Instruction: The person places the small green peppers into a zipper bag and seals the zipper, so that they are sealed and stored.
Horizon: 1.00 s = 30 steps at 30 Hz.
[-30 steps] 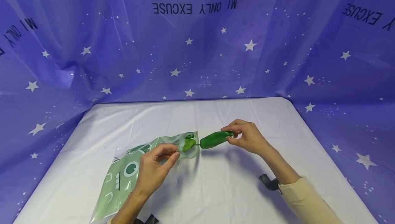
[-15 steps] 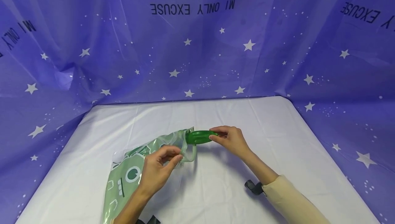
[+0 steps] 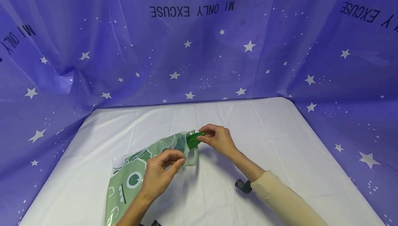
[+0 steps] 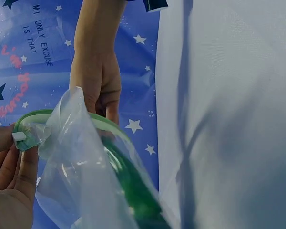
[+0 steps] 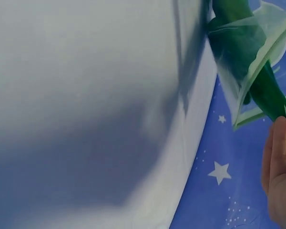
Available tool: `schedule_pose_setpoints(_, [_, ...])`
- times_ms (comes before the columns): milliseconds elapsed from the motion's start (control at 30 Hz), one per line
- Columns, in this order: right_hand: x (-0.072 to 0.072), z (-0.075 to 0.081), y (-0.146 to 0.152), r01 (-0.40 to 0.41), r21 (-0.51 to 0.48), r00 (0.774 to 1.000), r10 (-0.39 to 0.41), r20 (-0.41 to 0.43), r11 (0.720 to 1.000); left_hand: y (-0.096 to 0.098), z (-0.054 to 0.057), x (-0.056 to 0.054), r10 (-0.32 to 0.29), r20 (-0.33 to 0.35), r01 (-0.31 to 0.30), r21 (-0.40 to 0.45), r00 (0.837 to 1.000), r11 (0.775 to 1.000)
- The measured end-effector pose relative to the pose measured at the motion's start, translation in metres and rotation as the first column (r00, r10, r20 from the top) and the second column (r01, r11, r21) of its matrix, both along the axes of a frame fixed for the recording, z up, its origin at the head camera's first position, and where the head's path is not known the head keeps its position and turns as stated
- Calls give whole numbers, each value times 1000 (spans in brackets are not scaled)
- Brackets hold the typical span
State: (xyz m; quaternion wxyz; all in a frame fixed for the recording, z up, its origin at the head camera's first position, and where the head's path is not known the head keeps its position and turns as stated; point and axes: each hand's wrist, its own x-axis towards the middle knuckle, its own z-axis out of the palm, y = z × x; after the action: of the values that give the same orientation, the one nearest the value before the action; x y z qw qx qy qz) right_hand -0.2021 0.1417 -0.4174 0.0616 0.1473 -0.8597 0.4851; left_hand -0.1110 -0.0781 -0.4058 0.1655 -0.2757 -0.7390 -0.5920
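A clear bag [image 3: 124, 181] printed with a green cartoon face hangs from my left hand [image 3: 161, 174], its open mouth turned to the right. The left thumb and fingers pinch the bag's green zip rim, near a white slider [image 4: 20, 136] in the left wrist view. My right hand [image 3: 219, 139] pinches one end of a green pepper [image 3: 193, 140]. The pepper's other end is inside the bag's mouth, seen through the plastic in the right wrist view. Another dark green shape [image 5: 231, 52] shows inside the bag there; its kind is unclear.
A white cloth [image 3: 264, 132] covers the table. Purple star-printed curtain [image 3: 174, 46] stands along the back and both sides. A black wrist mount [image 3: 243, 186] sits under the right forearm.
My right hand has moved left, pushing the pepper from outside the bag into its mouth. A lighter green item seen at the mouth earlier no longer shows there.
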Motion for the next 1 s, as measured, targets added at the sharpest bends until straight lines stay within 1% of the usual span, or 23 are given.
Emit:
schedule_pose_setpoints(100, [-1,-1,-2,-24,-20,999,25,23,1000,1,1,2,-2,-5,2,25,1000,1000])
schedule_pose_setpoints(133, [-1,-1,-3,-32,-24,999,33,28,999,1,4,4,5,-4,-5,27,1000,1000])
schedule_pose_setpoints(233, [-2,-1,-3,-31,-26,999,32,37,999,3,15,9,23,-6,-23,32,1000,999])
schedule_pose_setpoints(333, [-2,-3,-4,-14,-39,999,15,37,999,5,27,14,31,-13,-30,31,999,999])
schedule_pose_setpoints(367, [-3,-4,-5,-3,-48,999,5,36,999,5,29,15,29,-18,-29,34,999,999])
schedule_pose_setpoints(467, [-2,-7,-8,29,-81,999,-25,45,996,6,29,15,22,-40,-20,52,999,998])
schedule_pose_setpoints(533, [-1,-10,-11,47,-101,997,-41,62,994,7,29,16,20,-43,-18,62,999,998])
schedule_pose_setpoints(700, [2,-17,-21,75,-146,991,-57,120,986,9,24,15,37,-31,-36,50,999,998])
schedule_pose_setpoints(800, [3,-20,-27,82,-178,988,-57,143,981,8,13,10,46,-31,-45,37,998,998])
schedule_pose_setpoints(933, [4,-21,-33,78,-202,989,-50,139,976,5,-1,3,41,-24,-40,29,999,999])
schedule_pose_setpoints(1000, [4,-20,-35,67,-205,991,-42,127,976,5,-3,1,33,-25,-32,29,999,999])
